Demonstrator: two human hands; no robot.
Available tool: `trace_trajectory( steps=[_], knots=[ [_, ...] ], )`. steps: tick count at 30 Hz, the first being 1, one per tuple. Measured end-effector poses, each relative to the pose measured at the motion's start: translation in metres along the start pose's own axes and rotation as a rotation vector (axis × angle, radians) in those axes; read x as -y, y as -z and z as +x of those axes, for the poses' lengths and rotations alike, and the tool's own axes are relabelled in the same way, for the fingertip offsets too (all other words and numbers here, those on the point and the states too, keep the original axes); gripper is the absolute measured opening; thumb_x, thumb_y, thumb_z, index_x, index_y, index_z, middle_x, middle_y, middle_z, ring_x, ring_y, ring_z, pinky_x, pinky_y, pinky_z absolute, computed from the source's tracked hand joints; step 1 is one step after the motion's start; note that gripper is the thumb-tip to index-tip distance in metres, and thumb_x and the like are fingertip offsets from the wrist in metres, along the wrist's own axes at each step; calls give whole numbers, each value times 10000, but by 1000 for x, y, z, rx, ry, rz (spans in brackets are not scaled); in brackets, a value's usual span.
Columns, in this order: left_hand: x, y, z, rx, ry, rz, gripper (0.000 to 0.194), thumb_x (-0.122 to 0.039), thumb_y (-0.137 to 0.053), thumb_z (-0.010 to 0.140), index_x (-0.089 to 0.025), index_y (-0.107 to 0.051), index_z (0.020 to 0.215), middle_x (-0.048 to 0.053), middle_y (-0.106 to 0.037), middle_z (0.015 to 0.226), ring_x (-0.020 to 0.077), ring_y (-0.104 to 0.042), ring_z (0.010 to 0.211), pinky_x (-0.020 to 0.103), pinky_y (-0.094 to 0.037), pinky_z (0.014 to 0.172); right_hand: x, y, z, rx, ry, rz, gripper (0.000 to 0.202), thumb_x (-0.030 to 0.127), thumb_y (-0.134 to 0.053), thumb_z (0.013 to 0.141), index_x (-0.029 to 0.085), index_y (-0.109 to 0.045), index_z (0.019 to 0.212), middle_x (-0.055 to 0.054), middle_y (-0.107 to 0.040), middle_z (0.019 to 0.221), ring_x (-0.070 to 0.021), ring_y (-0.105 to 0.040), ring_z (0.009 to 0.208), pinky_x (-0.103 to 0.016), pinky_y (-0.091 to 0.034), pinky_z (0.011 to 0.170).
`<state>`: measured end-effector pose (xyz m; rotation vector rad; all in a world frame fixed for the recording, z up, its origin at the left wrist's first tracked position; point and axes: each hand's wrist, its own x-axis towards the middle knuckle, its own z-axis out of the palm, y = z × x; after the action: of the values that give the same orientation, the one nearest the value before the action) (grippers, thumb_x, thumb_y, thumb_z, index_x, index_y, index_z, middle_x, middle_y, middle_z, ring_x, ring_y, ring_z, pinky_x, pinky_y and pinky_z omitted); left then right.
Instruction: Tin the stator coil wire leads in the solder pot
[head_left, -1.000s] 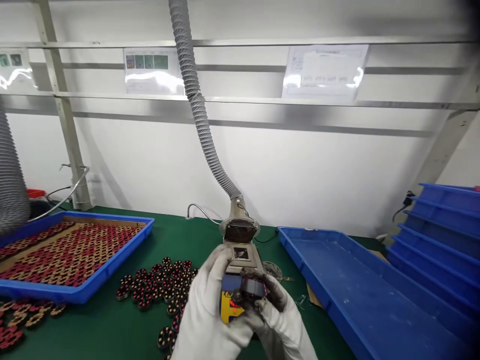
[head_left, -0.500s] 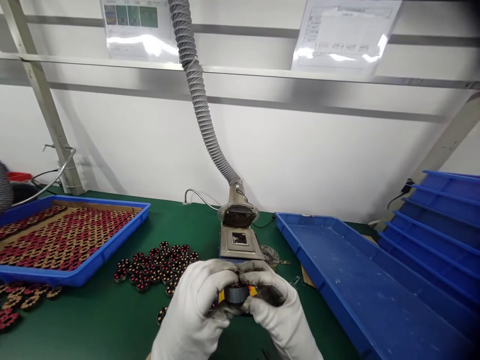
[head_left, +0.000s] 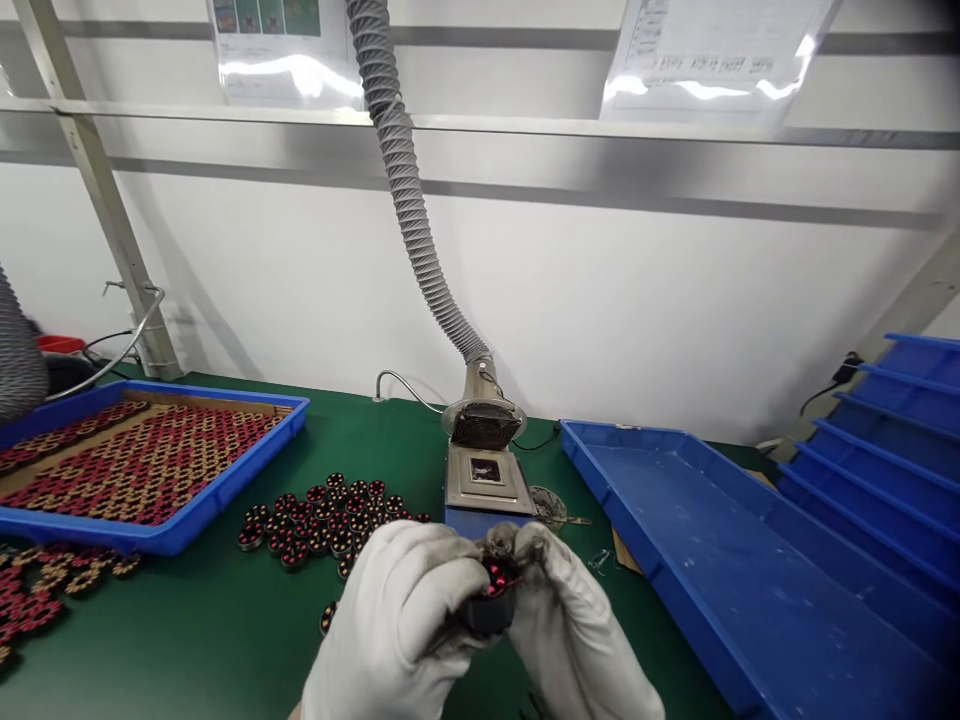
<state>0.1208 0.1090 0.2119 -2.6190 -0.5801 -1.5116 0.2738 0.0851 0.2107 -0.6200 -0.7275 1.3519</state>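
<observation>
Between my two gloved hands is a dark, round motor stator [head_left: 487, 608] with red windings showing in its top. It is tilted, and fingers hide part of it. My left hand [head_left: 412, 605] is closed around its left side. My right hand [head_left: 559, 600] has its fingertips pinched together at the upper right edge of the stator; whether they also hold a thin wire I cannot tell. Both white gloves are stained dark at the fingertips. Just beyond the hands stands a metal-topped solder pot [head_left: 489, 482] with a square opening.
A grey extraction hose [head_left: 420, 230] comes down to a hood behind the pot. Left of my hands lie several dark round stators [head_left: 330, 522]. A blue tray [head_left: 169, 535] at far left holds rows of red and tan rings. A long blue tray [head_left: 720, 560] and stacked blue trays [head_left: 885, 470] are at right.
The stator has been tipped so its red windings show. My right hand has turned, its fingers now pinched at the upper right edge. The view has shifted slightly.
</observation>
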Motion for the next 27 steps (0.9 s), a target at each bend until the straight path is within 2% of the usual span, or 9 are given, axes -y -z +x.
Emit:
trace_trajectory(
  steps=[2, 4, 7, 11, 13, 15, 20, 23, 27],
  knots=[
    [0, -1, -1, -18, 32, -46, 145, -194, -466, 879, -120, -502, 998, 77, -564, 972, 170, -490, 959, 316, -370, 865, 4, 2, 1, 30, -14, -42, 234, 361, -766, 586, 232, -681, 762, 0, -647, 761, -138, -581, 748, -251, -460, 746],
    [0, -2, -2, -21, 38, -78, 143, -199, -489, 873, -124, -498, 995, 71, -564, 970, 162, -489, 962, 300, -377, 861, 8, 4, 2, 95, 18, -248, 298, 301, -813, 511, 211, -692, 768, -15, -648, 745, -156, -580, 715, -263, -461, 690],
    [0, -4, -3, -2, 24, -66, 183, -278, -490, 892, -125, -499, 990, 81, -564, 960, 181, -491, 959, 327, -381, 854, 7, 4, 3, 127, 149, -437, 173, 255, -809, 509, 203, -696, 629, -6, -619, 664, -151, -563, 659, -255, -445, 619],
    [1, -7, -4, -7, 3, 7, 256, -356, -424, 916, -118, -498, 973, 98, -566, 948, 209, -490, 969, 375, -365, 864, 8, 5, 2, -41, 208, -170, 170, 336, -782, 561, 212, -678, 613, -3, -625, 667, -155, -584, 674, -280, -476, 658],
    [1, -7, -4, -29, 3, 43, 220, -319, -428, 917, -117, -493, 974, 100, -566, 953, 212, -493, 967, 383, -361, 864, 11, 7, 1, -165, 199, 6, 188, 358, -777, 572, 229, -676, 664, 8, -649, 695, -147, -604, 690, -296, -495, 723],
    [2, -5, -4, -39, 27, 76, 156, -244, -478, 890, -119, -495, 982, 97, -565, 972, 211, -494, 968, 383, -361, 866, 12, 9, 1, -215, 210, 43, 217, 333, -790, 559, 239, -680, 721, 2, -677, 741, -152, -624, 725, -306, -497, 777],
    [2, -5, -4, -52, 91, 170, 226, -89, -475, 808, -131, -509, 1028, 92, -555, 1050, 219, -473, 1017, 388, -363, 885, -5, -5, 6, 79, -22, -156, 410, 217, -820, 510, 230, -674, 892, -57, -696, 928, -221, -634, 863, -351, -497, 798],
    [3, -8, -6, -57, 195, 108, 269, -133, -463, 821, -165, -489, 1088, 84, -541, 1065, 213, -486, 996, 376, -392, 868, -14, -14, 5, 77, -123, -38, 327, 232, -763, 613, 212, -664, 924, -56, -678, 993, -201, -615, 930, -340, -450, 885],
    [9, -6, -6, 26, 303, -175, 307, -176, -537, 807, -233, -496, 1107, 49, -550, 1038, 182, -531, 918, 302, -449, 791, -16, -13, 2, 75, -242, 147, 329, 236, -734, 653, 237, -652, 972, -39, -692, 912, -166, -641, 810, -299, -508, 757]
  ],
)
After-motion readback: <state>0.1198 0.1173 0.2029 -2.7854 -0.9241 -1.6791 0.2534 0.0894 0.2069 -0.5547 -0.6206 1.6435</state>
